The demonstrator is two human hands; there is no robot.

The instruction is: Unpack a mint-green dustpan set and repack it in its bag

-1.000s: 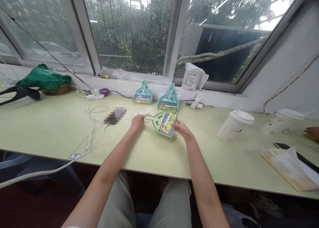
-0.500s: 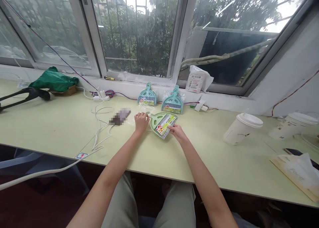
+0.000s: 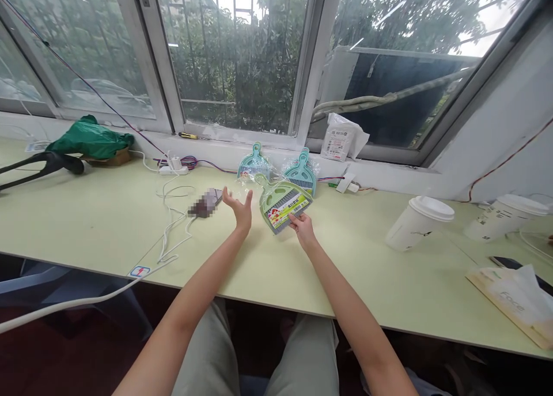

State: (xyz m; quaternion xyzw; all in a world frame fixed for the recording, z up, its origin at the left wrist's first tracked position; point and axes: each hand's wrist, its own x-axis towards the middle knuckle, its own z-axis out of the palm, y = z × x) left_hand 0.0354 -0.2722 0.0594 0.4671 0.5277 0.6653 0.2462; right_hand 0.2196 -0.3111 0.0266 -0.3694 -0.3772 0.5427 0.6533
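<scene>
A green dustpan and brush set (image 3: 283, 202), in clear wrap with a yellow-green label, is tilted above the table. My right hand (image 3: 303, 230) grips its lower right edge between thumb and fingers. To the left of it, my left hand (image 3: 239, 209) is apart from the set, thumb and fingers spread, with nothing in it. Behind, a blue-green dustpan set (image 3: 254, 161) leans by the window wall. A stack of blue-green dustpan sets (image 3: 301, 168) leans to its right, partly hidden by the green one.
White cables (image 3: 169, 229) and a blurred-out object (image 3: 204, 203) lie on the left of the table (image 3: 86, 217). White paper cups (image 3: 419, 223) and a tissue pack (image 3: 512, 301) are at the right. A green bag (image 3: 88, 140) is at the far left, a white package (image 3: 341, 138) by the window.
My left hand has let go of the dustpan set's handle, moved slightly left and spread its fingers. The green set has turned more upright in my right hand.
</scene>
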